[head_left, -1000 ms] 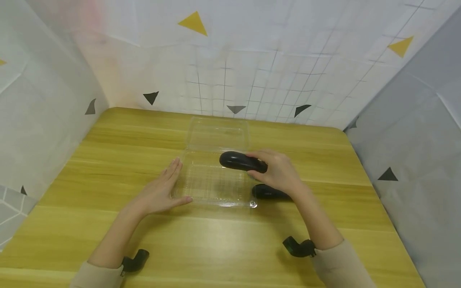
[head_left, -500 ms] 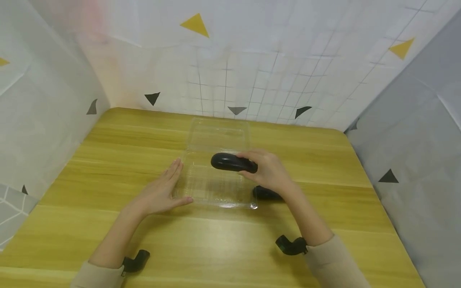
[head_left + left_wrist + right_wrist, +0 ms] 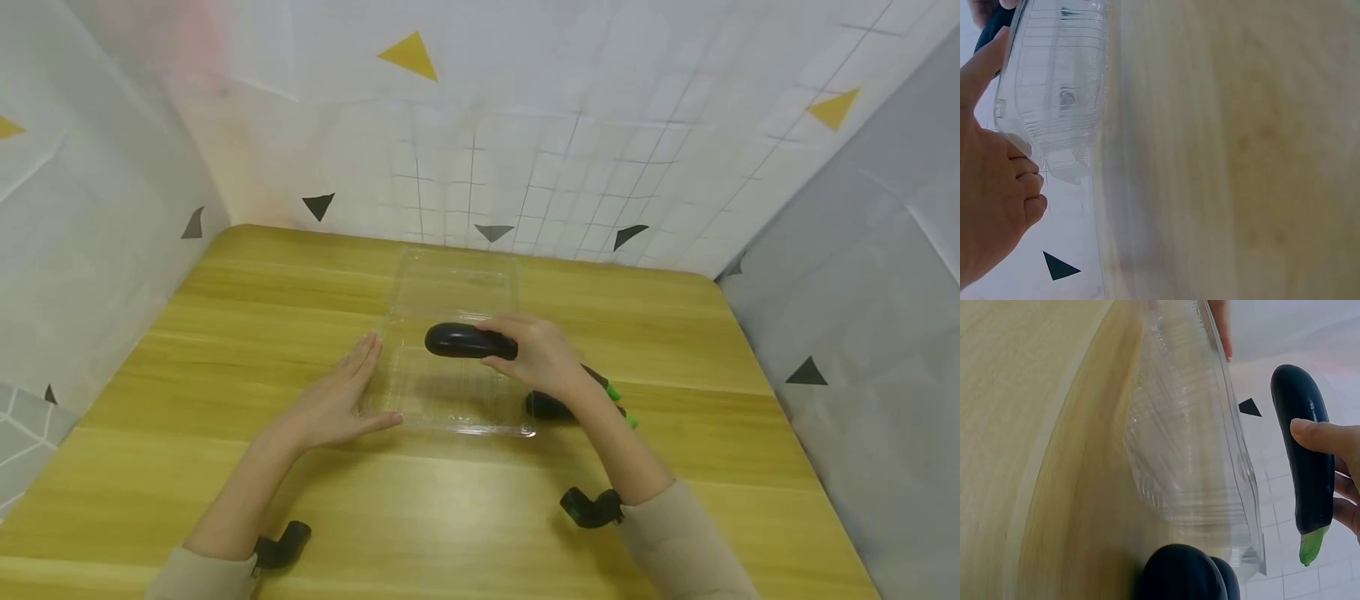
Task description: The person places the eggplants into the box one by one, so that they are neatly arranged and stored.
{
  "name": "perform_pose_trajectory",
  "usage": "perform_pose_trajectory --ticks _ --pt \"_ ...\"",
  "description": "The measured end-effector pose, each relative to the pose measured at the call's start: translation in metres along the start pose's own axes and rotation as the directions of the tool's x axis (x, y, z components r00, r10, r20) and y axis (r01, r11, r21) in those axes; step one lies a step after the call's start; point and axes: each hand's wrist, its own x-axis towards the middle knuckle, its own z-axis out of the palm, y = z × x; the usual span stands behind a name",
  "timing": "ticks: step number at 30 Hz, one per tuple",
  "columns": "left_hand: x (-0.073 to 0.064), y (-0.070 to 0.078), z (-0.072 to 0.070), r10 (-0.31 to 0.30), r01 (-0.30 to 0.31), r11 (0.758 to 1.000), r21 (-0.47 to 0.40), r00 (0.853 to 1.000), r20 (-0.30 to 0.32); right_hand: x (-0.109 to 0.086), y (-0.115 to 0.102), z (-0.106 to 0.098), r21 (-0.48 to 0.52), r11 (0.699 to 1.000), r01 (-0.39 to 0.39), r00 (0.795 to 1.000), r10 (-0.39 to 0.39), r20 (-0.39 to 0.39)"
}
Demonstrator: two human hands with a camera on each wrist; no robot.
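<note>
Hands, two, bare, kept well apart. Left hand (image 3: 330, 404): fingers extended, thumb spread, laid against the left edge of the container; nothing is gripped. Right hand (image 3: 543, 358): one eggplant is pinched between thumb and fingers.

Held eggplant (image 3: 456, 340): skin smooth, glossy, near-black; form elongated and round-ended, with a short green stem (image 3: 1313, 545) shown in the right wrist view.

Container (image 3: 450, 408): thin clear plastic, rectangular, walls ribbed; its lid (image 3: 455, 283), likewise transparent, is folded back flat on the far side.

Loose eggplants, two (image 3: 1175, 575) (image 3: 1229, 578): same dark gloss; laid side by side on the bench just right of the container, partly hidden in the head view by the right forearm. Bright green ends are seen beyond it.

Bench (image 3: 262, 283): yellowish wood, banded grain.

Position: the held eggplant is suspended above the container, clear of its rim, blunt end to the left, between both hands; the left hand is not touched by it.
</note>
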Motion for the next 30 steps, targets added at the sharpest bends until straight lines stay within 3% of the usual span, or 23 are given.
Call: perform_pose_trajectory --ticks 23,30 --pt "0.001 -0.001 -0.002 0.004 -0.004 1.000 0.002 1.000 0.005 0.021 0.004 0.030 -0.032 0.999 -0.031 0.994 0.034 0.106" --pt "0.000 -0.001 -0.002 0.010 -0.010 1.000 -0.001 1.000 0.000 0.028 0.002 0.035 -0.070 0.998 -0.002 0.995 0.009 0.098"
